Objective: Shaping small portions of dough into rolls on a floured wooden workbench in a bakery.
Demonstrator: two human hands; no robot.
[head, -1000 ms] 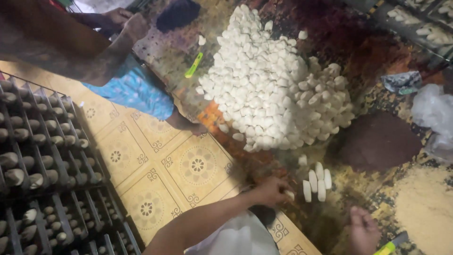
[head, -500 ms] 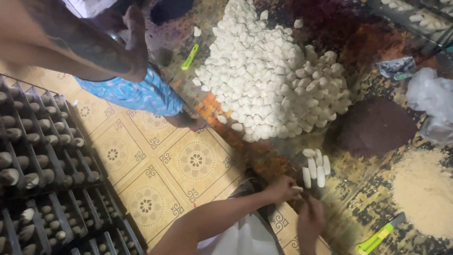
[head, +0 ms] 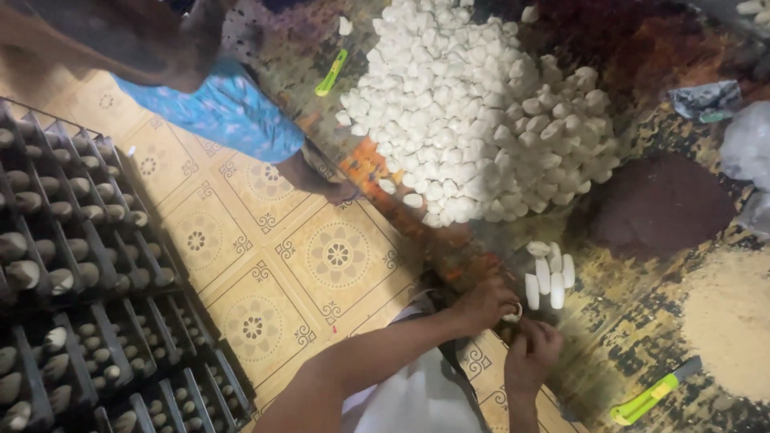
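Note:
My left hand and my right hand meet low in the head view, fingers pinched together on a small white piece. Just above them a short row of oblong white pieces lies on the patterned mat. Further up is a big heap of the same white lumps. A green utility knife lies to the right of my right hand, apart from it.
A black rack with white items in its slots fills the left. Another person in blue cloth stands at the top left, foot by the heap. A dark powder pile, tan powder, a second green knife and a plastic bag lie around.
My right hand has come in from the right to join my left hand on the small white piece. The other person has shifted toward the heap.

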